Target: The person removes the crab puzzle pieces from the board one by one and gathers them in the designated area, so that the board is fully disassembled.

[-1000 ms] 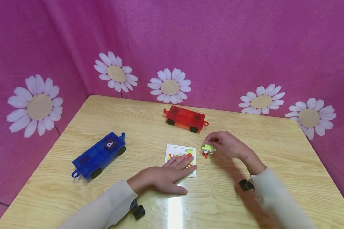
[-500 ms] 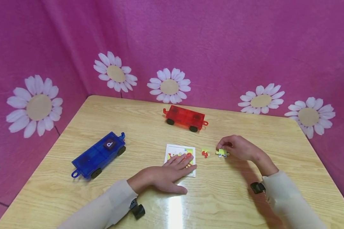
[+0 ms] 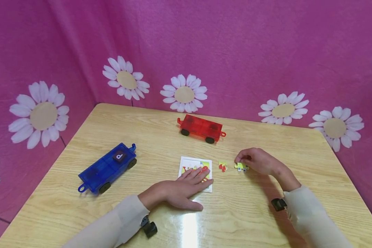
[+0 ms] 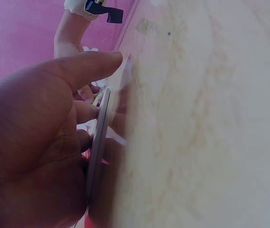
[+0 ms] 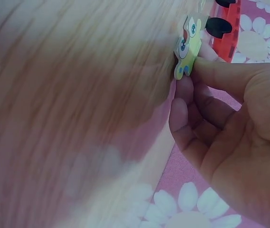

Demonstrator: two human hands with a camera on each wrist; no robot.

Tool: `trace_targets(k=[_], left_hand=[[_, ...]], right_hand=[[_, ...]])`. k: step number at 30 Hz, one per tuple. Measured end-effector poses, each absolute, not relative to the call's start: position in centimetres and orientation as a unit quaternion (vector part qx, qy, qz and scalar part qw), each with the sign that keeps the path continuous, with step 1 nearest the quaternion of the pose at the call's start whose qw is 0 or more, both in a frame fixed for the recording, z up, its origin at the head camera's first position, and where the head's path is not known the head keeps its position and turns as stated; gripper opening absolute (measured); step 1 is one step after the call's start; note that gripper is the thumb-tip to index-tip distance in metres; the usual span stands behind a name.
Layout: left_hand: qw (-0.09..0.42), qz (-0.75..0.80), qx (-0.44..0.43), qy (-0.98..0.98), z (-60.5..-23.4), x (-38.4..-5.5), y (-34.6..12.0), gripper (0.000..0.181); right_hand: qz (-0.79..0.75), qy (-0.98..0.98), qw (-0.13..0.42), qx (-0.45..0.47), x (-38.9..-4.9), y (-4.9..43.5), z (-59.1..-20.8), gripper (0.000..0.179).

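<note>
Fingers spread, my left hand rests on a small square jigsaw puzzle with a white border, covering much of its red and yellow picture. The left wrist view shows the puzzle's thin edge under the fingers. To the right, my right hand pinches a yellow puzzle piece between thumb and fingers, low over the table. Two printed eyes show on that puzzle piece in the right wrist view. A red and yellow puzzle piece lies between the puzzle and my right hand.
A red toy wagon on black wheels stands behind the puzzle. At the left is a blue toy wagon carrying a dark lettered square. A pink flowered cloth hangs around the wooden table.
My right hand has moved right with the yellow puzzle piece, away from the red and yellow piece, which now shows fully. The left hand has stayed on the puzzle.
</note>
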State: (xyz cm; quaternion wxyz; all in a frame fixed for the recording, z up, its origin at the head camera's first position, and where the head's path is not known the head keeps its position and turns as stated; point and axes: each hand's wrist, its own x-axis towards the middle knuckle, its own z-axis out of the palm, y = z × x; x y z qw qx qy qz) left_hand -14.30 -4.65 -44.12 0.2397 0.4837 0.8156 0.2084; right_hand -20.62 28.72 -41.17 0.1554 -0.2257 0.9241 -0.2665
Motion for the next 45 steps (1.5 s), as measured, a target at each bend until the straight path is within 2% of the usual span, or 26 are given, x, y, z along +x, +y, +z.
trace_targets(k=[20,29,45], left_hand=[[0.247,0.211,0.483,0.814,-44.1,-14.3,-4.7,0.083],[0.248,0.208,0.481,0.815,-44.1,-14.3,-4.7,0.084],[0.245,0.204,0.48,0.817,-44.4,-14.4,-4.7,0.083]], right_hand=[[-0.266,0.928,0.134,-0.224,-20.4,28.8,-41.5,0.019],[-0.271,0.927,0.123,-0.227,-20.3,28.7,-41.5,0.014],[-0.305,0.903,0.118,-0.278,-20.0,24.6,-40.3,0.015]])
